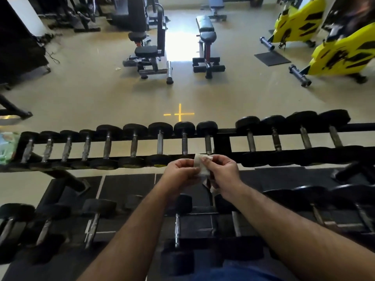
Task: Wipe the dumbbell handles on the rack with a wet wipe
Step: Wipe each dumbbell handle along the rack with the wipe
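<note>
Gym floor, pale and bare, runs behind a two-tier dumbbell rack that crosses our view.

Item: wet wipe. White, folded into a narrow strip, held upright between both our hands just in front of the upper tier. Touches no handle.

Item: left hand. Fingers curled, pinching the wipe's left edge.

Item: right hand. Fingers curled, pinching the top and right edge; a loose tail of wipe hangs below it.

Item: dumbbell handles, upper tier. Bare metal bars between black heads, set side by side along the rail; the nearest lie just beyond the wipe.

Item: lower-tier dumbbells, beneath our forearms, handles pointing toward us.

Item: green packet at the rack's far left end, probably the wipe pack; too blurred to confirm.

Item: benches and yellow exercise bikes well apart across the floor.

Handling note, our judgement: we appear to be readying the wipe. Best opened to a pad wide enough to wrap a handle, gathered in one hand, tail tucked in so it does not snag, then drawn along the full bar with a twist, working along the row in order.
</note>
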A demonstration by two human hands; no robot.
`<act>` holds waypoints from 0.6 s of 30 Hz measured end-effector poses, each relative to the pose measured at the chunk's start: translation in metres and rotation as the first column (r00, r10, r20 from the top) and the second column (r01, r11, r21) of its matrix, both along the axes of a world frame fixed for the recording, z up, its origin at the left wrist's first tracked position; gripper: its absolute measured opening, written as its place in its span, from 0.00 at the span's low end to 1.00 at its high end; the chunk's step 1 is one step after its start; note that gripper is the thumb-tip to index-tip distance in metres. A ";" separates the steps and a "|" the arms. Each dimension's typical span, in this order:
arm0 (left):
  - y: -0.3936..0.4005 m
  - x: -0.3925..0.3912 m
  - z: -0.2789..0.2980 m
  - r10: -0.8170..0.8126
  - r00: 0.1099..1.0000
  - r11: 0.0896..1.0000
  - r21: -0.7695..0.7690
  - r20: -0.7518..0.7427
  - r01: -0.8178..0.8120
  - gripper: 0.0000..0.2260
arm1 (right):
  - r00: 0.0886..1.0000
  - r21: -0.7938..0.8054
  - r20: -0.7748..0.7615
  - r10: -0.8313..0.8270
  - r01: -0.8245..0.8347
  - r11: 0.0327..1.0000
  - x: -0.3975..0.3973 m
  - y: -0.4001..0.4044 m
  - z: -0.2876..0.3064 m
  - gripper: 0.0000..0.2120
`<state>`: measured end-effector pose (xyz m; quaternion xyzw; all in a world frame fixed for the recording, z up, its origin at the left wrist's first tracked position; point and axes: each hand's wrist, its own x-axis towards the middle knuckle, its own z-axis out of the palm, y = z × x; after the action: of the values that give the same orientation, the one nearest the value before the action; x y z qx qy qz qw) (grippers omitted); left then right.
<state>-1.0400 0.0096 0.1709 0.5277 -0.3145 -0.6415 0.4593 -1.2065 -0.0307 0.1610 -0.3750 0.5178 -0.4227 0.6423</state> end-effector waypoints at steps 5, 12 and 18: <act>-0.009 -0.029 -0.004 0.063 0.998 0.996 0.056 0.021 -0.064 0.07 | 0.999 -0.015 -0.030 0.024 -0.024 1.000 -0.022 -0.019 -0.011 0.11; -0.042 -0.061 -0.027 0.231 0.964 0.970 0.045 0.134 -0.238 0.08 | 0.987 0.048 -0.059 0.152 -0.150 0.988 -0.053 -0.080 -0.037 0.19; -0.077 -0.074 -0.056 0.506 0.850 0.836 0.162 0.144 -0.525 0.06 | 0.925 -0.015 -0.325 0.197 -0.214 0.977 -0.071 -0.145 -0.070 0.16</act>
<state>-1.1135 -0.0674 0.1151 0.6653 -0.1179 -0.4959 0.5455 -1.2770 -0.1754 0.0911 -0.5071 0.5626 -0.2990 0.5804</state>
